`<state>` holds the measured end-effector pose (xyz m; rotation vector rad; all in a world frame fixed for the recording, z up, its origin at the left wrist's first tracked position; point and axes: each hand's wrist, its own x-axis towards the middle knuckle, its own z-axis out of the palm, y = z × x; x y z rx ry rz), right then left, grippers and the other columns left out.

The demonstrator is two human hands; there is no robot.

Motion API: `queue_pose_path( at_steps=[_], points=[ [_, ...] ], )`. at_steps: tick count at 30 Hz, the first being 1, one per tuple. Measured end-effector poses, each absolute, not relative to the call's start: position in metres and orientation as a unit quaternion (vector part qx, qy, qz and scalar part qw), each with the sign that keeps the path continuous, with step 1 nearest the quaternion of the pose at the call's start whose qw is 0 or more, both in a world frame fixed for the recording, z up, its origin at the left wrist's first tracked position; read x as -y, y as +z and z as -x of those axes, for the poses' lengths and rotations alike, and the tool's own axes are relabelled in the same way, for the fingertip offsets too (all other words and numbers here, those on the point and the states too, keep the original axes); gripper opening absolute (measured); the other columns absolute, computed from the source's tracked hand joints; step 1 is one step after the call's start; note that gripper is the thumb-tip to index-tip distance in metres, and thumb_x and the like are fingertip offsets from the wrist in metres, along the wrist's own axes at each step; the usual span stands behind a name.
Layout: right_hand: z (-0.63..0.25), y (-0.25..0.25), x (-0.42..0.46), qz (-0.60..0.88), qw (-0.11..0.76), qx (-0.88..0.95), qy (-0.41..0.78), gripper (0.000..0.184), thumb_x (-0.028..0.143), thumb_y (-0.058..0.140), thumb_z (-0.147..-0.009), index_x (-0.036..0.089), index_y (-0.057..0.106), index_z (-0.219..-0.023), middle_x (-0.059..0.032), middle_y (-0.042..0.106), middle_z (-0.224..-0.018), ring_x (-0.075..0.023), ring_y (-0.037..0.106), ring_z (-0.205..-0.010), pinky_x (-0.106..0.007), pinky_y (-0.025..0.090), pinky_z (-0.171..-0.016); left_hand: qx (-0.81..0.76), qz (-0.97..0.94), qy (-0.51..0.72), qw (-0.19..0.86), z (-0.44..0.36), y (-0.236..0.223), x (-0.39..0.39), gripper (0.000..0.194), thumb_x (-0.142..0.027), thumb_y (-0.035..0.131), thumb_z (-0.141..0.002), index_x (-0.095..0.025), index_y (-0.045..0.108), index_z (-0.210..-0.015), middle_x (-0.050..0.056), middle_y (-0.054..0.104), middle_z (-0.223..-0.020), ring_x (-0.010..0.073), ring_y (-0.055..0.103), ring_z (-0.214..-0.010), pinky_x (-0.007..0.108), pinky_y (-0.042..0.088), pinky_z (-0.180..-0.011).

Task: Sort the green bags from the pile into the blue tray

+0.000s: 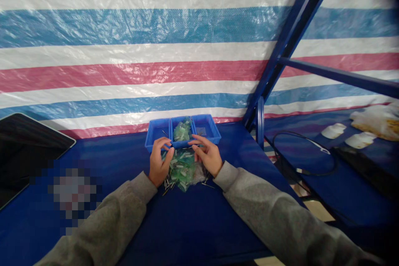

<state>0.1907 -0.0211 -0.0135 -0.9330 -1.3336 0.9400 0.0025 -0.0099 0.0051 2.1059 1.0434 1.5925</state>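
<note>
My left hand (160, 162) and my right hand (206, 154) rest on either side of a heap of small green pieces and thin metal pins (182, 169) on a blue table (193, 224). The fingers of both hands are curled inward with the tips pinched, near the top of the heap. What the tips hold is too small to make out. Just behind the hands stand three blue trays side by side: the left tray (156, 131), the middle tray (182, 132) with green pieces in it, and the right tray (207, 128).
A dark tablet (25, 149) leans at the far left. A striped tarpaulin (140, 50) hangs behind the table. A blue metal frame (280, 50) separates a second table at the right with a black cable (305, 149), white tubs (333, 131) and a plastic bag (377, 120).
</note>
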Motion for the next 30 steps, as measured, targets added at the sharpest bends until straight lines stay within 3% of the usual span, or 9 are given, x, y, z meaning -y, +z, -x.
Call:
queue_pose_path(
  at_steps=[4, 11, 15, 19, 25, 30],
  points=[
    [-0.196, -0.010, 0.029, 0.420, 0.561, 0.678, 0.223, 0.019, 0.028, 0.054, -0.083, 0.019, 0.062, -0.098, -0.0050, 0.062, -0.087, -0.0109, 0.052, -0.057, -0.025, 0.047, -0.055, -0.362, -0.742, 0.546, 0.146, -0.003, 0.007, 0.011, 0.020, -0.021, 0.051, -0.085, -0.015, 0.051, -0.104, 0.008, 0.052, -0.101, 0.0157, 0.054, -0.089, 0.029, 0.048, -0.075],
    [-0.200, -0.002, 0.037, 0.323, 0.462, 0.818, 0.117, 0.028, 0.024, 0.052, -0.078, 0.019, 0.058, -0.104, -0.0092, 0.055, -0.103, -0.0214, 0.054, -0.095, -0.036, 0.047, -0.082, -0.344, -0.764, 0.529, 0.134, -0.002, 0.009, 0.012, 0.016, -0.021, 0.049, -0.086, -0.015, 0.053, -0.101, 0.008, 0.054, -0.099, 0.0151, 0.054, -0.088, 0.028, 0.048, -0.072],
    [-0.199, -0.006, 0.035, 0.307, 0.421, 0.849, 0.091, 0.033, 0.024, 0.057, -0.073, 0.020, 0.057, -0.106, -0.0090, 0.054, -0.104, -0.0224, 0.053, -0.096, -0.037, 0.047, -0.084, -0.352, -0.765, 0.525, 0.128, -0.002, 0.009, 0.011, 0.015, -0.022, 0.049, -0.087, -0.015, 0.055, -0.099, 0.007, 0.055, -0.097, 0.0138, 0.055, -0.083, 0.027, 0.048, -0.070],
    [-0.197, -0.015, 0.031, 0.333, 0.419, 0.842, 0.069, 0.026, 0.015, 0.054, -0.075, 0.019, 0.060, -0.100, -0.0084, 0.058, -0.098, -0.0211, 0.055, -0.093, -0.035, 0.048, -0.082, -0.353, -0.768, 0.517, 0.134, -0.002, 0.008, 0.012, 0.014, -0.021, 0.050, -0.086, -0.016, 0.056, -0.097, 0.006, 0.056, -0.095, 0.0130, 0.056, -0.081, 0.026, 0.048, -0.069],
    [-0.194, -0.015, 0.031, 0.376, 0.499, 0.776, 0.080, 0.017, 0.017, 0.047, -0.086, 0.020, 0.063, -0.092, -0.0057, 0.063, -0.089, -0.0158, 0.059, -0.083, -0.029, 0.049, -0.076, -0.350, -0.777, 0.505, 0.140, -0.002, 0.010, 0.014, 0.015, -0.021, 0.050, -0.086, -0.016, 0.057, -0.098, 0.005, 0.057, -0.094, 0.0131, 0.056, -0.081, 0.026, 0.048, -0.069],
    [-0.191, -0.005, 0.038, 0.370, 0.566, 0.729, 0.100, 0.016, 0.022, 0.048, -0.087, 0.019, 0.063, -0.093, -0.0057, 0.065, -0.086, -0.0164, 0.061, -0.082, -0.030, 0.050, -0.075, -0.337, -0.820, 0.442, 0.139, -0.002, 0.014, 0.014, 0.023, -0.025, 0.057, -0.083, -0.018, 0.059, -0.105, 0.008, 0.059, -0.103, 0.0150, 0.057, -0.083, 0.031, 0.048, -0.076]
  ],
)
